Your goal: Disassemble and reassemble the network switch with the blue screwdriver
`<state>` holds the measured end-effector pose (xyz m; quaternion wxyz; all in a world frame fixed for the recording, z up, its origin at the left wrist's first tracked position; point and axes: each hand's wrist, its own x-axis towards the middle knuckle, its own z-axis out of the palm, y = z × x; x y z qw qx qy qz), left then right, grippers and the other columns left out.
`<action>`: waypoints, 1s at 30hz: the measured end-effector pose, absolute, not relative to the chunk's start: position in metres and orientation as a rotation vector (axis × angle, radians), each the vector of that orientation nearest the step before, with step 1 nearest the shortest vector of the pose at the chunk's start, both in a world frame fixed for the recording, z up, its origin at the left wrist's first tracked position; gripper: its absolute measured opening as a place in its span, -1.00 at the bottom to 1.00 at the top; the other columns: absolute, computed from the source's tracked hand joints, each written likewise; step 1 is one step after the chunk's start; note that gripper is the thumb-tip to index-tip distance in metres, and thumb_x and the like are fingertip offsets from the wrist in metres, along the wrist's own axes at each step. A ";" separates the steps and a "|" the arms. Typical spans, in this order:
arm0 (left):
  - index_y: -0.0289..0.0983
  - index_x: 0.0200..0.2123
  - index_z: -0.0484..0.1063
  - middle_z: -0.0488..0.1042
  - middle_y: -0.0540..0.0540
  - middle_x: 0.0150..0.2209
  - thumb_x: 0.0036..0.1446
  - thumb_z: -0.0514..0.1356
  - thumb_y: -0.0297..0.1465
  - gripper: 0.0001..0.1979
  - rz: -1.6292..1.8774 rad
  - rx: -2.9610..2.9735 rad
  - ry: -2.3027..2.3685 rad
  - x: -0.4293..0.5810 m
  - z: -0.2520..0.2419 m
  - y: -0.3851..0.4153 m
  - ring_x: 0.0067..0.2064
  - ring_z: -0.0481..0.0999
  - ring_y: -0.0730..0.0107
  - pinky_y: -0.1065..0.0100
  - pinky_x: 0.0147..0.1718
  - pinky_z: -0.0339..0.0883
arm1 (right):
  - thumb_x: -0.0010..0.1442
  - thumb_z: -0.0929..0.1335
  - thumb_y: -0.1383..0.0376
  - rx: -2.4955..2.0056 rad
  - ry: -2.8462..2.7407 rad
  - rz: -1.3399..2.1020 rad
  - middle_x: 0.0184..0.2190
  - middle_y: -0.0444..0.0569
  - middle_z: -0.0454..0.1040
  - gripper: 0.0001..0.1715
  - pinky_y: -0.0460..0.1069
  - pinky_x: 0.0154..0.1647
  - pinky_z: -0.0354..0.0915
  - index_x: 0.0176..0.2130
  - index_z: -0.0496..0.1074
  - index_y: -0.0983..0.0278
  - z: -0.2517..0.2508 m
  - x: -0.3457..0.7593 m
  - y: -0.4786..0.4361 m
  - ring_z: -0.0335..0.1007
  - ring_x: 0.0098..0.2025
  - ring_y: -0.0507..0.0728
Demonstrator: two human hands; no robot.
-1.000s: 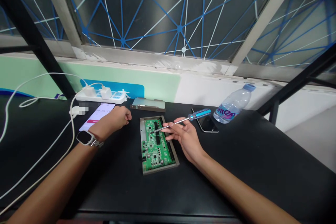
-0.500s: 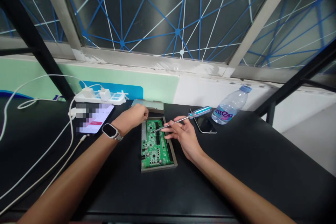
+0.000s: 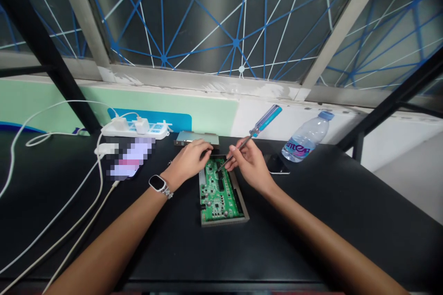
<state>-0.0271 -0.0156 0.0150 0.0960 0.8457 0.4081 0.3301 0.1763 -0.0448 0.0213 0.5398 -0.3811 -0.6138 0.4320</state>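
Black benchtop (image 3: 311,239) bears a power strip (image 3: 134,129) and water bottle (image 3: 306,138). A green circuit board (image 3: 219,193) is seated in a grey metal case (image 3: 244,214); a blue-handled screwdriver (image 3: 266,120) is pinched by the right hand (image 3: 251,163), tip on the board, while the curled left hand (image 3: 188,161) is held just beside it.

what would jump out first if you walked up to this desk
A green circuit board lies in a metal tray mid-desk, with the right hand holding a blue-handled screwdriver tip-down at the board. The left hand sits at the board's far end. Above, blue and white lines criss-cross the window.
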 end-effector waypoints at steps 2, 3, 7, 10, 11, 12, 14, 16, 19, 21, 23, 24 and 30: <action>-0.27 -0.09 0.51 0.57 -0.17 -0.14 0.30 0.06 -0.42 -0.76 1.122 2.375 1.073 -0.022 0.014 -0.017 -0.13 0.55 0.24 0.19 -0.07 0.40 | 0.25 0.38 0.07 -0.922 -1.577 0.947 -0.46 -0.18 0.49 -0.69 -0.08 -0.58 0.43 -0.24 0.22 0.19 0.032 0.172 -0.036 0.48 -0.59 0.03; -0.27 -0.09 0.51 0.58 -0.16 -0.15 0.30 0.08 -0.42 -0.77 1.178 2.289 1.004 -0.019 0.013 -0.017 -0.15 0.57 0.27 0.21 -0.09 0.42 | 0.25 0.38 0.08 -0.926 -1.638 0.923 -0.46 -0.18 0.48 -0.70 -0.07 -0.59 0.43 -0.24 0.24 0.19 0.038 0.169 -0.031 0.47 -0.59 0.03; -0.32 -0.10 0.49 0.60 -0.20 -0.13 0.26 0.16 -0.39 -0.80 1.364 1.930 0.851 -0.015 0.006 -0.013 -0.14 0.60 0.26 0.22 -0.06 0.46 | 0.25 0.38 0.10 -0.908 -1.767 0.837 -0.59 -0.22 0.40 -0.74 -0.07 -0.66 0.37 -0.29 0.26 0.18 0.061 0.151 -0.011 0.42 -0.66 0.05; -0.33 -0.14 0.50 0.61 -0.19 -0.18 0.21 0.22 -0.38 -0.81 1.411 1.797 0.827 -0.019 0.003 -0.008 -0.18 0.61 0.27 0.24 -0.09 0.47 | 0.27 0.35 0.09 -0.871 -1.785 0.776 -0.51 -0.18 0.45 -0.76 -0.06 -0.67 0.34 -0.27 0.29 0.18 0.069 0.138 0.001 0.41 -0.67 0.04; -0.33 -0.16 0.50 0.61 -0.19 -0.20 0.20 0.23 -0.38 -0.82 1.407 1.783 0.824 -0.021 0.003 -0.006 -0.19 0.60 0.28 0.24 -0.10 0.47 | 0.28 0.34 0.09 -0.863 -1.788 0.755 -0.50 -0.17 0.45 -0.77 -0.06 -0.67 0.33 -0.27 0.30 0.18 0.069 0.135 0.003 0.40 -0.67 0.03; -0.33 -0.17 0.50 0.61 -0.18 -0.20 0.19 0.23 -0.38 -0.82 1.401 1.778 0.824 -0.023 0.003 -0.005 -0.19 0.60 0.28 0.25 -0.10 0.46 | 0.29 0.34 0.09 -0.859 -1.793 0.737 -0.51 -0.17 0.45 -0.77 -0.06 -0.65 0.32 -0.27 0.31 0.18 0.069 0.132 0.005 0.39 -0.68 0.02; -0.34 -0.18 0.49 0.60 -0.18 -0.21 0.18 0.23 -0.38 -0.83 1.376 1.785 0.829 -0.026 0.002 -0.003 -0.20 0.60 0.29 0.25 -0.10 0.46 | 0.31 0.32 0.08 -0.856 -1.810 0.717 -0.52 -0.18 0.44 -0.77 -0.06 -0.62 0.32 -0.27 0.32 0.19 0.066 0.130 0.007 0.37 -0.68 0.01; -0.33 -0.20 0.48 0.59 -0.17 -0.23 0.18 0.23 -0.38 -0.84 1.334 1.811 0.843 -0.027 0.000 -0.001 -0.20 0.60 0.29 0.25 -0.10 0.45 | 0.31 0.31 0.06 -0.860 -1.820 0.722 -0.53 -0.17 0.46 -0.74 -0.05 -0.60 0.32 -0.28 0.33 0.19 0.063 0.129 0.007 0.38 -0.67 0.02; -0.31 -0.23 0.47 0.58 -0.14 -0.26 0.18 0.22 -0.37 -0.86 1.287 1.861 0.864 -0.028 -0.003 -0.001 -0.22 0.59 0.30 0.27 -0.14 0.46 | 0.29 0.33 0.02 -0.865 -1.792 0.769 -0.52 -0.14 0.50 -0.70 -0.05 -0.61 0.34 -0.29 0.33 0.19 0.058 0.131 0.006 0.42 -0.64 0.04; -0.30 -0.24 0.46 0.58 -0.13 -0.27 0.19 0.22 -0.37 -0.88 1.276 1.890 0.877 -0.028 -0.003 -0.002 -0.23 0.59 0.31 0.29 -0.16 0.45 | 0.26 0.35 -0.01 -0.864 -1.766 0.795 -0.53 -0.14 0.50 -0.67 -0.05 -0.62 0.36 -0.29 0.33 0.19 0.056 0.133 0.006 0.43 -0.64 0.06; -0.29 -0.26 0.45 0.58 -0.12 -0.28 0.19 0.22 -0.37 -0.90 1.271 1.908 0.899 -0.028 0.000 -0.003 -0.25 0.58 0.32 0.29 -0.17 0.45 | 0.25 0.35 -0.02 -0.867 -1.756 0.797 -0.53 -0.14 0.51 -0.65 -0.05 -0.63 0.36 -0.29 0.33 0.19 0.055 0.134 0.005 0.44 -0.64 0.06; -0.29 -0.28 0.44 0.58 -0.11 -0.29 0.19 0.22 -0.38 -0.91 1.268 1.913 0.911 -0.028 0.001 -0.004 -0.25 0.58 0.33 0.29 -0.17 0.45 | 0.25 0.35 -0.02 -0.871 -1.758 0.789 -0.53 -0.13 0.51 -0.65 -0.05 -0.63 0.36 -0.29 0.33 0.20 0.055 0.134 0.005 0.44 -0.64 0.06; -0.29 -0.32 0.40 0.55 -0.08 -0.35 0.18 0.24 -0.38 -0.90 1.221 1.910 0.923 -0.029 0.006 -0.006 -0.28 0.58 0.33 0.30 -0.21 0.43 | 0.24 0.37 0.04 -0.870 -1.768 0.745 -0.53 -0.16 0.52 -0.70 -0.07 -0.61 0.33 -0.25 0.29 0.19 0.057 0.133 0.002 0.44 -0.62 0.04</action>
